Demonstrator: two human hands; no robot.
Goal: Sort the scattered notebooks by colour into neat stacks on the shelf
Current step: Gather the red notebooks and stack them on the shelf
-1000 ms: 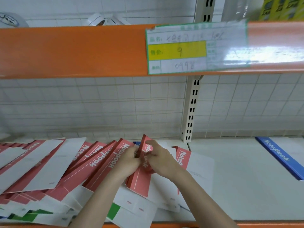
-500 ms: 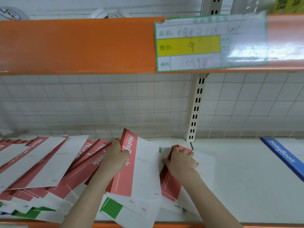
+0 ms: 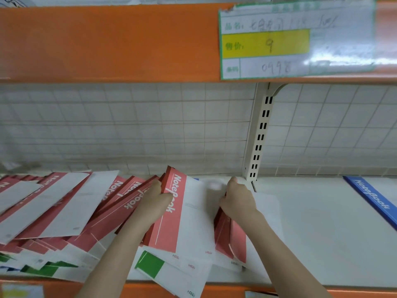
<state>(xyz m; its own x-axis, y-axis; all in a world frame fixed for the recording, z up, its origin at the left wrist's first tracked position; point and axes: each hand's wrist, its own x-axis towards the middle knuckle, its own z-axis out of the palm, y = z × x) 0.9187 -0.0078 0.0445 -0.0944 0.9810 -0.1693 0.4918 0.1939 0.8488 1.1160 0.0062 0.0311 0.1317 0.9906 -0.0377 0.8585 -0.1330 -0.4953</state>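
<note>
On shelf (image 3: 322, 233) | left hand (image 3: 154, 203) grip holds red notebook (image 3: 171, 222) | right hand (image 3: 238, 201) grip holds red stack (image 3: 227, 237) | blue notebook (image 3: 373, 198) apart

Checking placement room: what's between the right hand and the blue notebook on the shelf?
Head view: only bare white shelf between the right hand and the blue notebook; a white sheet's edge pokes out beside the hand.

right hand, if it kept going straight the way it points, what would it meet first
Probably the bare back of the shelf, then the grid wall. The right hand points away and slightly up; depth is unclear.
</note>
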